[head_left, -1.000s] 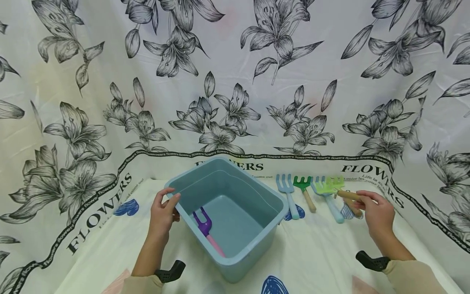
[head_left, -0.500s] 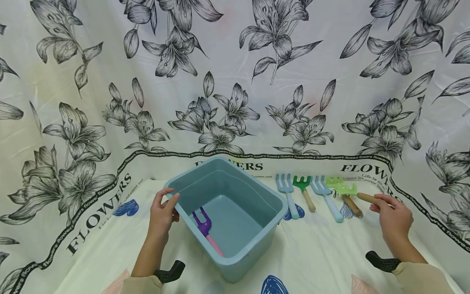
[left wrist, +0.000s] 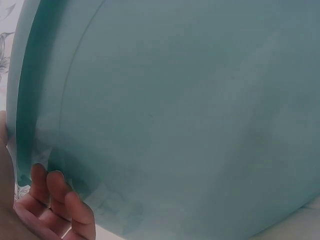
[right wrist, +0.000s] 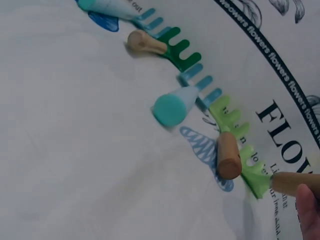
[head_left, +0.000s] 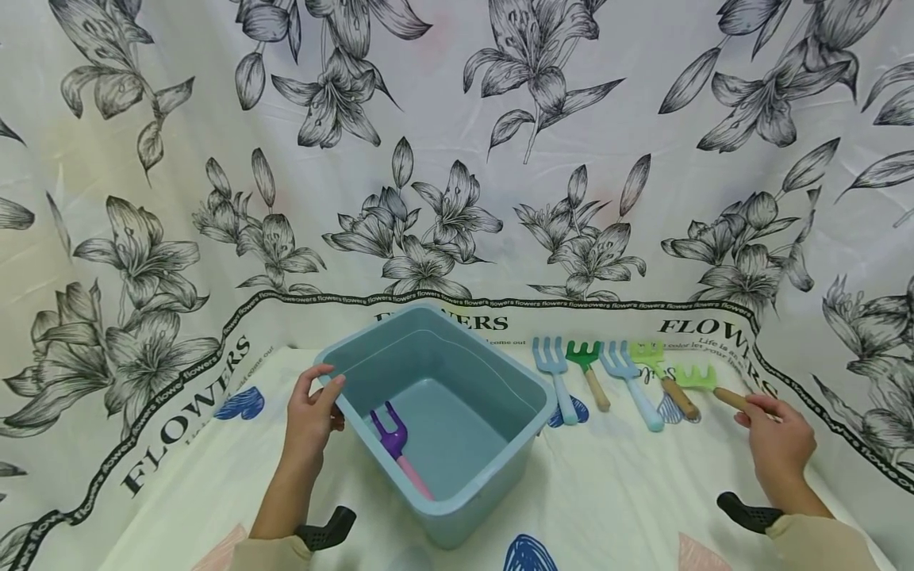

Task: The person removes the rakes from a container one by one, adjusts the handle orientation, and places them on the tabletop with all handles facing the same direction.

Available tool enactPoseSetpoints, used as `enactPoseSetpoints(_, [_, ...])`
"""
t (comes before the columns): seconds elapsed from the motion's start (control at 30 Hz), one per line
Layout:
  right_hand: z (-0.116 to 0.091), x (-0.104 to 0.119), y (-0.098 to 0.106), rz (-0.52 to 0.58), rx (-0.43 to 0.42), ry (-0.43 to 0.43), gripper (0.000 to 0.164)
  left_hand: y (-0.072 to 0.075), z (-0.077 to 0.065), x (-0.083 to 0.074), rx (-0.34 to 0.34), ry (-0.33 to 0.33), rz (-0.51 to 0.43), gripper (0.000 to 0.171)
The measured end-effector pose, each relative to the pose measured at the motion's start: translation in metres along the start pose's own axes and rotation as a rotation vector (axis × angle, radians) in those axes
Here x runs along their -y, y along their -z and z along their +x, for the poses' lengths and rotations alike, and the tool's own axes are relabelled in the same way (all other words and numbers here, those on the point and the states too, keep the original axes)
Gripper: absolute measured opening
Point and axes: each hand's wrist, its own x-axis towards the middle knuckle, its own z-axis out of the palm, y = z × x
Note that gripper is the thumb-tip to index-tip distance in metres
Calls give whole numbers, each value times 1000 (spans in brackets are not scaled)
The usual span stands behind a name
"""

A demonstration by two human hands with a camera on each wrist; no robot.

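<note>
In the head view my left hand (head_left: 309, 408) grips the left rim of a blue-grey plastic bin (head_left: 493, 480), thumb over the edge and the other fingers outside, as the left wrist view shows against the bin's wall (left wrist: 175, 100). Inside the bin lies a purple toy garden fork (head_left: 391, 438) with a pink handle. Far right, my right hand (head_left: 781, 444) pinches the wooden handle of a light green toy rake (head_left: 696, 376). Its head is beside a second light green rake (head_left: 671, 387); whether they touch is hard to tell.
Left of the rakes lie a light blue fork (head_left: 631, 381), a dark green rake (head_left: 589, 369) and another light blue fork (head_left: 554, 377), in a row on the white cloth (head_left: 607, 492). A flower-printed curtain (head_left: 443, 119) rises behind and at both sides.
My right hand has moved to the right with the light green rake, bringing it from over the other tools to the row's right end. The left hand stays on the bin rim.
</note>
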Motion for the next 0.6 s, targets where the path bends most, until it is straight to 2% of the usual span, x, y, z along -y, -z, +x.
enactPoseSetpoints(0.13, [5, -7, 2, 13, 17, -29, 10, 0, 0, -2, -8, -2, -3, 40])
enactPoseSetpoints(0.23, [8, -13, 3, 58, 31, -80, 11, -1, 0, -3, -10, -13, -6, 38])
enactPoseSetpoints(0.3, [10, -17, 2, 49, 44, -107, 12, -1, 1, -3, -6, -23, -6, 38])
enactPoseSetpoints(0.47, [15, -26, -1, -58, 86, -98, 14, -1, -1, -3, -9, -19, -3, 36])
enactPoseSetpoints(0.6, [20, -30, -3, -97, 136, -95, 14, -1, -2, -2, -16, -2, 5, 36])
